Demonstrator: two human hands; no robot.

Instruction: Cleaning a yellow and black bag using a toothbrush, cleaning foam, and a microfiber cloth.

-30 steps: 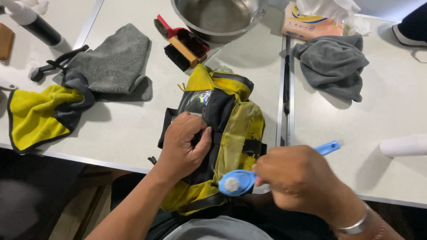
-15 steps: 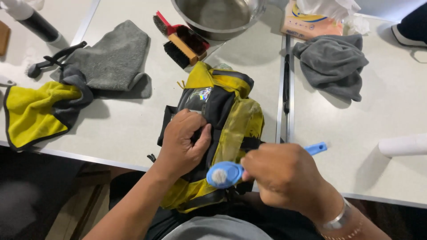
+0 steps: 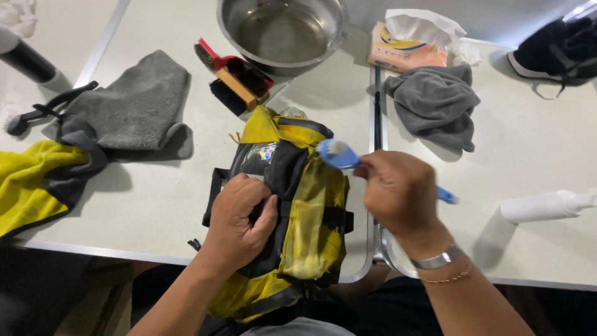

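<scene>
On white table (image 3: 155, 205), left hand (image 3: 239, 224) fingers press black-and-yellow fabric bag (image 3: 298, 205); right hand (image 3: 401, 196) fingers, seemingly closed, grip blue plastic brush (image 3: 339, 154) raised over it.

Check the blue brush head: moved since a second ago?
Yes. The blue brush in the right hand went from the bag's near end up toward the steel bowl; it is now over the yellow-black bag.

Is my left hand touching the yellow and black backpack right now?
Touching. The head view shows the left hand pressed flat on the black front panel of the backpack, fingers curled over it with no gap.
</scene>
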